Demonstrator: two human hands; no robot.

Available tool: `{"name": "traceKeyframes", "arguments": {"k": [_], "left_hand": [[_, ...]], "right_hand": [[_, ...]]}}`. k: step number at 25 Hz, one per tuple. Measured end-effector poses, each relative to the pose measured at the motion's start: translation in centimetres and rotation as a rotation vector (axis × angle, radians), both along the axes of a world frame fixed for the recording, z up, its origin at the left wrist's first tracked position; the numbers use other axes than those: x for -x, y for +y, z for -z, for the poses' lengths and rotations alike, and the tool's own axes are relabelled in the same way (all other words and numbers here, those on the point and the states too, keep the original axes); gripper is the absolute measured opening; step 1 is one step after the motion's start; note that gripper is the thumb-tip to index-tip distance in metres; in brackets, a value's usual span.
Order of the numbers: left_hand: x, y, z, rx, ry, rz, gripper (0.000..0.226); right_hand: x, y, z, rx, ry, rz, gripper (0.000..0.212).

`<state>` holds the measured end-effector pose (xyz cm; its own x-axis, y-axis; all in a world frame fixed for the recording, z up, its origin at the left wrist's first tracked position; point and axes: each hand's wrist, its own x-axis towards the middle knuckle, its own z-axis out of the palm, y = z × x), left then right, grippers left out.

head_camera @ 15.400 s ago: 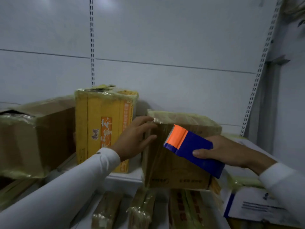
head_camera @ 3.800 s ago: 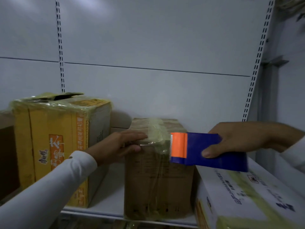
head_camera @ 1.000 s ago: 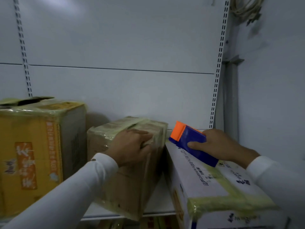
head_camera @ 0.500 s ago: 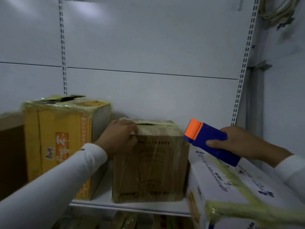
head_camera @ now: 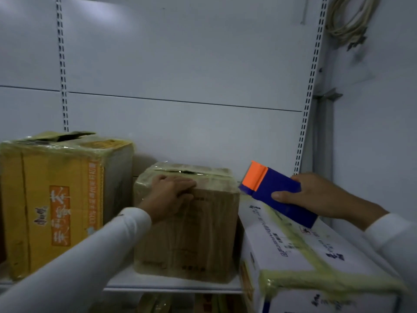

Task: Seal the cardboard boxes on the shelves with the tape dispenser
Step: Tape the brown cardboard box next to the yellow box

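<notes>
A small brown cardboard box [head_camera: 194, 240], wrapped in yellowish tape, stands on the white shelf [head_camera: 171, 284]. My left hand [head_camera: 168, 196] rests on its top front edge, fingers laid flat across the taped corner. My right hand [head_camera: 316, 195] grips a blue tape dispenser [head_camera: 277, 195] with an orange front end, held just right of the brown box and above a white box [head_camera: 316, 251] crossed with yellowish tape. The dispenser's orange tip sits close to the brown box's upper right corner.
A taller yellow box [head_camera: 58, 199] with taped, partly lifted top flaps stands at the left, touching the brown box. Slotted shelf uprights [head_camera: 309, 86] run up the white back panel. Coiled cable [head_camera: 347, 19] hangs top right. More boxes [head_camera: 158, 302] show below the shelf.
The brown box has been turned from a tilted angle to square on the shelf. My left hand shifted from its top left corner onto the front edge. My right hand keeps the dispenser beside it.
</notes>
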<state>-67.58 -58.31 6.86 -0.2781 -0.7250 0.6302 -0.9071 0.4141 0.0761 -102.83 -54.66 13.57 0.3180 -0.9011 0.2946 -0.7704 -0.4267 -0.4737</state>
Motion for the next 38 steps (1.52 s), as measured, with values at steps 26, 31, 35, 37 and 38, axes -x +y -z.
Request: {"name": "traceKeyframes", "arguments": {"k": [26,31,35,37,38], "left_hand": [[-1.9,5.7,0.0,-0.083,0.309,0.228,0.031],[-3.4,5.5,1.0,-0.036,0.384,0.067,0.034],[-2.7,5.6,1.2,0.023,0.259,0.022,0.046],[-2.5,6.1,0.9,0.144,0.220,0.068,0.043],[-2.4,6.5,0.7,0.191,0.207,0.125,0.038]], "right_hand": [[0.2,0.3,1.6,-0.164,-0.056,-0.313,0.038],[-2.3,0.2,2.5,-0.164,-0.067,-0.368,0.047],[-3.4,0.3,2.8,-0.192,-0.065,-0.424,0.045],[-3.7,0.5,2.8,-0.206,-0.070,-0.449,0.043],[-3.9,0.7,2.8,-0.208,-0.069,-0.463,0.041]]}}
